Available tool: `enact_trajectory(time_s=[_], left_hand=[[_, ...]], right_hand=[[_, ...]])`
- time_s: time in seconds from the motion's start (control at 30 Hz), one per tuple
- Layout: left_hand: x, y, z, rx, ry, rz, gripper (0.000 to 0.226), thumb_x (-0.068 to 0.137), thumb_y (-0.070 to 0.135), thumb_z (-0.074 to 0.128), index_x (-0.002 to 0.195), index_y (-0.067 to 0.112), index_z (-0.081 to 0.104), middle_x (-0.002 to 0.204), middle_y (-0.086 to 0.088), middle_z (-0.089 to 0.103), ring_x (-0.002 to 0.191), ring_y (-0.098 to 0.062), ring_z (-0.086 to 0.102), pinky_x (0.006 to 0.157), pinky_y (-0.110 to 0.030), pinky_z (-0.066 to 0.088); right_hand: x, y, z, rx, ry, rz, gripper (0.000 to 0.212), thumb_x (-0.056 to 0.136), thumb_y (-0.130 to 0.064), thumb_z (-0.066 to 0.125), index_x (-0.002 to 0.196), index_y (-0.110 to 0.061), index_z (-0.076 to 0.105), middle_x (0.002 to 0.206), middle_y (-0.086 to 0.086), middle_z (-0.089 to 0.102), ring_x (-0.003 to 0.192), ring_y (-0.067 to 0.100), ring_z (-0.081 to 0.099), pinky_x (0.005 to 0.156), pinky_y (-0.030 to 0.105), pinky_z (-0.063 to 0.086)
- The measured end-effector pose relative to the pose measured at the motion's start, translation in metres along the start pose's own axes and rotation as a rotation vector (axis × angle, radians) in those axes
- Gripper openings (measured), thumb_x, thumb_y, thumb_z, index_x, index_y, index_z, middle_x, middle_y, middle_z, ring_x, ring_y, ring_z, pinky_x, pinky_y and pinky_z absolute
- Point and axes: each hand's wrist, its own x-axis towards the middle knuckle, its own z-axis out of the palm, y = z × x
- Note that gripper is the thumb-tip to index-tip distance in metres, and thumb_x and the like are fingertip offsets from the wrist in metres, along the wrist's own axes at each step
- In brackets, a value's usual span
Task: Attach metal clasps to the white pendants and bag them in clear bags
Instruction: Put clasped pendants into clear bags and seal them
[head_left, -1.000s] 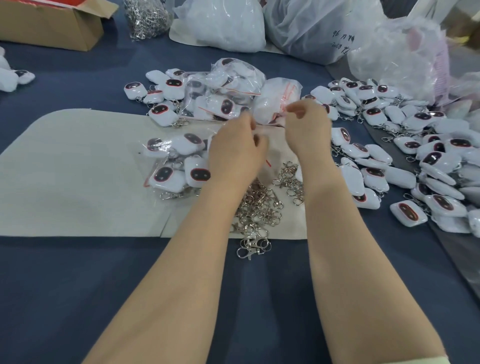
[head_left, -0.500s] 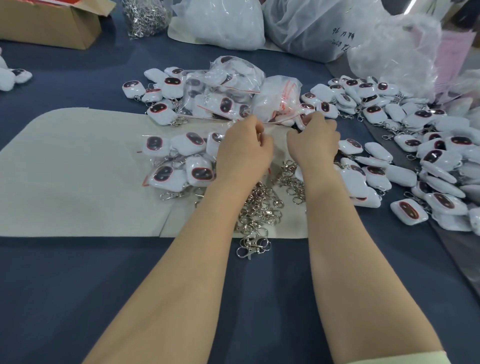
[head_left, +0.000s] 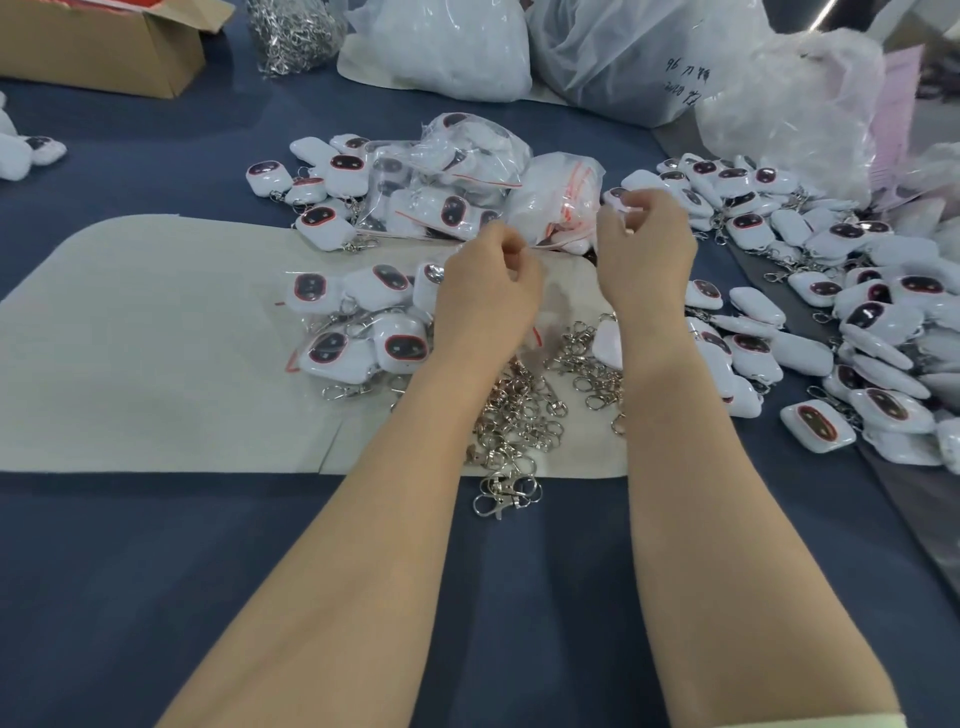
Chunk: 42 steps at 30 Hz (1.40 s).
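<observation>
My left hand (head_left: 488, 291) and my right hand (head_left: 644, 249) are held side by side over the beige mat (head_left: 130, 338). Each pinches an edge of a thin clear bag (head_left: 558, 244) with a red zip line; the bag is hard to make out. Loose metal clasps (head_left: 524, 410) lie heaped under my forearms. A large spread of white pendants (head_left: 857, 322) with dark oval faces lies to the right. Bagged pendants (head_left: 353, 322) lie left of my left hand. A stack of clear bags (head_left: 556, 197) sits just beyond my hands.
A bigger clear bag of pendants (head_left: 447, 176) lies behind the mat. Further back stand a cardboard box (head_left: 104, 47), a bag of clasps (head_left: 296, 31) and big white plastic sacks (head_left: 634, 57). Blue cloth (head_left: 156, 597) covers the table.
My hands dropped and came close together, then drew apart again. The right hand has moved up and to the right; the left stays near the mat's far edge.
</observation>
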Motion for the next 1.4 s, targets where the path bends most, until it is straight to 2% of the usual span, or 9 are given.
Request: enact_trajectory(time_s=[0.1,0.2,0.3,0.43,0.6,0.8,0.93,1.17,1.4], left_hand=[[0.004,0.005,0.001,-0.263,0.013,-0.132,0.017,0.099,0.022,0.044,0.083,0.025,0.052,0.093,-0.002,0.066,0.091,-0.023,0.067,0.09,-0.04,0.052],[0.009,0.006,-0.001,-0.387,0.038,-0.205,0.028,0.101,0.02,0.039,0.079,0.021,0.057,0.086,-0.006,0.067,0.089,-0.026,0.067,0.092,-0.048,0.051],[0.013,0.002,0.0,-0.449,0.013,-0.285,0.028,0.101,0.021,0.038,0.092,0.009,0.061,0.101,-0.021,0.067,0.102,-0.034,0.063,0.096,-0.051,0.048],[0.014,0.001,-0.001,-0.491,0.015,-0.314,0.021,0.1,0.019,0.04,0.104,0.01,0.058,0.112,-0.017,0.063,0.108,-0.031,0.061,0.099,-0.049,0.047],[0.014,0.002,-0.003,-0.544,0.077,-0.335,0.015,0.096,0.019,0.045,0.104,0.01,0.055,0.111,-0.016,0.062,0.107,-0.03,0.061,0.097,-0.048,0.048],[0.012,0.0,-0.006,-0.464,0.082,-0.232,0.012,0.099,0.016,0.043,0.1,0.011,0.054,0.101,-0.011,0.062,0.104,-0.031,0.061,0.094,-0.049,0.049],[0.01,0.002,-0.007,-0.466,0.077,-0.208,0.013,0.1,0.016,0.042,0.101,0.013,0.055,0.09,0.001,0.06,0.102,-0.027,0.062,0.093,-0.048,0.051],[0.012,0.001,-0.005,-0.493,0.017,-0.251,0.033,0.102,0.022,0.036,0.125,0.007,0.055,0.126,-0.014,0.058,0.118,-0.027,0.056,0.101,-0.045,0.046],[0.012,0.002,-0.007,-0.558,0.044,-0.286,0.033,0.103,0.02,0.034,0.124,0.007,0.056,0.122,-0.013,0.06,0.113,-0.025,0.059,0.097,-0.044,0.05]], right_hand=[[-0.003,-0.022,0.002,0.276,-0.079,-0.053,0.015,0.089,-0.027,0.064,0.096,-0.015,0.059,0.086,-0.007,0.06,0.073,0.0,0.053,0.063,0.006,0.038],[-0.013,-0.031,0.013,0.264,-0.259,-0.099,0.022,0.089,-0.033,0.067,0.074,-0.021,0.056,0.063,-0.014,0.055,0.053,-0.007,0.048,0.057,0.01,0.038],[-0.018,-0.028,0.02,0.235,-0.361,-0.098,0.037,0.095,-0.027,0.058,0.059,-0.019,0.055,0.044,-0.014,0.052,0.045,-0.003,0.045,0.051,0.012,0.036],[-0.016,-0.023,0.023,0.326,-0.345,0.016,0.019,0.095,-0.018,0.056,0.076,-0.013,0.058,0.072,0.0,0.058,0.071,0.013,0.053,0.075,0.033,0.048],[-0.019,-0.019,0.022,0.517,-0.462,0.167,0.014,0.096,-0.012,0.054,0.103,-0.008,0.065,0.091,0.011,0.064,0.082,0.02,0.059,0.082,0.037,0.052],[-0.02,-0.021,0.019,0.666,-0.498,0.193,0.01,0.096,-0.011,0.055,0.093,-0.01,0.065,0.083,0.008,0.063,0.067,0.012,0.058,0.067,0.026,0.052],[-0.021,-0.021,0.016,0.673,-0.559,0.171,0.015,0.097,-0.013,0.054,0.092,-0.012,0.068,0.088,0.011,0.062,0.077,0.02,0.056,0.072,0.029,0.052],[-0.02,-0.02,0.018,0.528,-0.529,0.065,0.013,0.095,-0.005,0.054,0.09,-0.012,0.063,0.088,0.011,0.065,0.086,0.023,0.06,0.087,0.045,0.05],[-0.021,-0.017,0.021,0.551,-0.558,0.057,0.013,0.096,-0.008,0.055,0.093,-0.016,0.065,0.087,0.004,0.069,0.085,0.017,0.063,0.09,0.043,0.05]])
